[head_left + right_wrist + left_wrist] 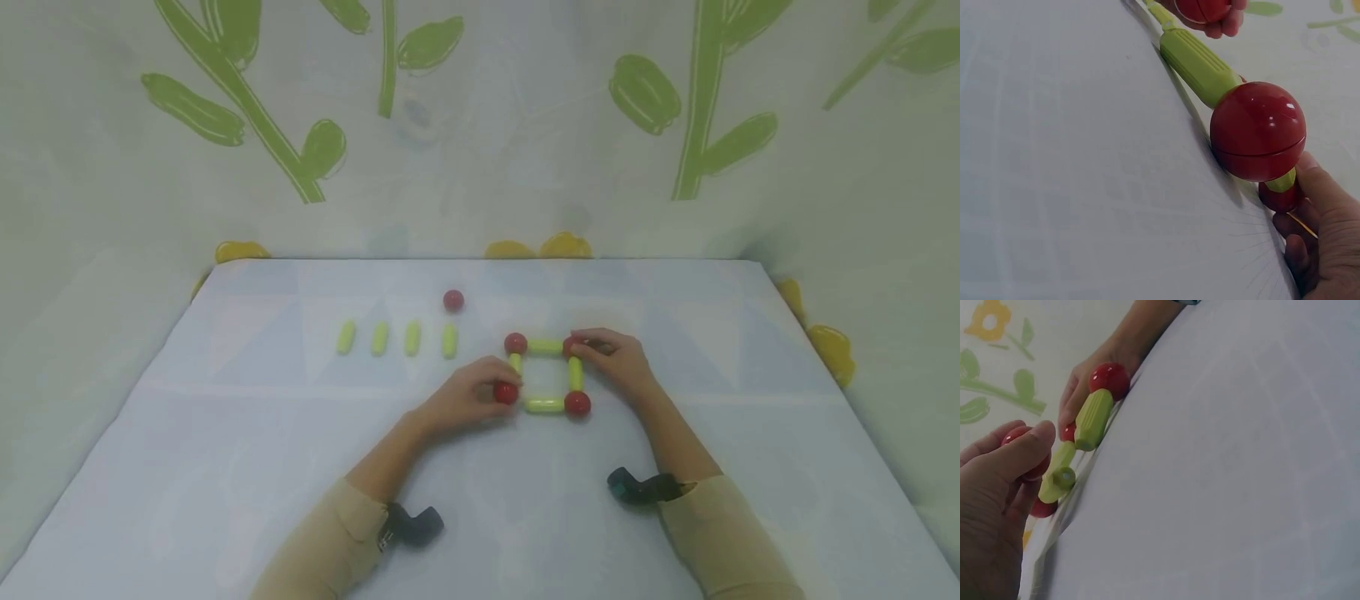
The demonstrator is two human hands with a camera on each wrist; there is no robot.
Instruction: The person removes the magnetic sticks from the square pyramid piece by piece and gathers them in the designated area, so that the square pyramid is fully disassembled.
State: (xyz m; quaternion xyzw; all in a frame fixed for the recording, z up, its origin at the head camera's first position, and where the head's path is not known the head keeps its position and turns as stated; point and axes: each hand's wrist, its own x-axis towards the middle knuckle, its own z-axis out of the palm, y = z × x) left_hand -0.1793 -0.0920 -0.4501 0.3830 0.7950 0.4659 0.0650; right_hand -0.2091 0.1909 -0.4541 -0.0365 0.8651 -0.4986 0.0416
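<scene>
My left hand (468, 396) holds a glossy red ball (1015, 434) between thumb and fingers. That ball is at the near left corner of a square of light green rods and red balls, and in the left wrist view it stands apart from the two bare rod ends there. My right hand (618, 362) pinches the red ball (1279, 197) at the far right corner. Red balls also join the rods at the near right corner (577, 404) and the far left corner (515, 343). The near rod (545, 405) is attached to the near right ball.
Left of the square, several loose green rods (380, 339) lie side by side in a row. One loose red ball (453, 301) rests behind the row's right end. The pale table (300, 467) meets a wall (480, 167) painted with green leaves at its back edge.
</scene>
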